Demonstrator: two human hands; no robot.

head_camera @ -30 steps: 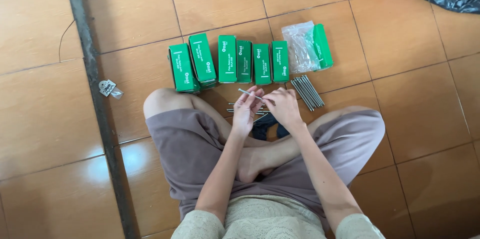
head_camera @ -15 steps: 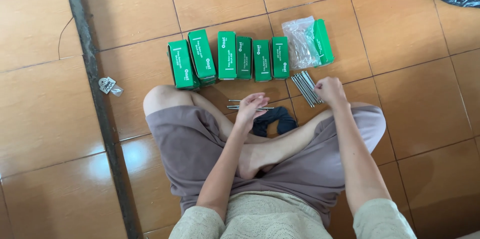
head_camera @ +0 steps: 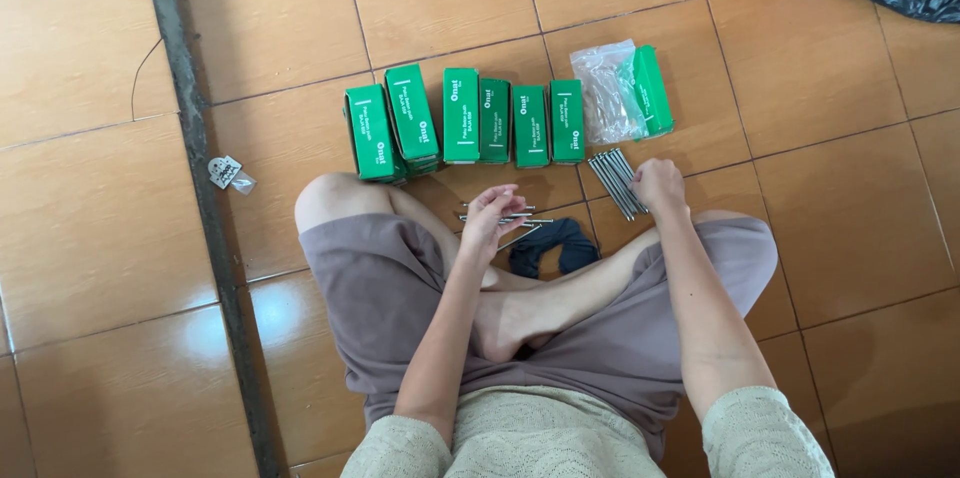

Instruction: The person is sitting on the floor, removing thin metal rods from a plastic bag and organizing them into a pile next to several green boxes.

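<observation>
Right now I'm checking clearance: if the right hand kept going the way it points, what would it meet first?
The right hand already rests at the bundle of metal rods; beyond them, probably the clear plastic bag.

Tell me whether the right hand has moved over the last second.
Yes. The right hand left the left hand and went rightward to the bundle of metal rods below the clear plastic bag.

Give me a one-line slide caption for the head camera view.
Seated cross-legged on a tiled floor, right hand on a bundle of metal rods, left hand holding a few, green boxes lined ahead.
</observation>
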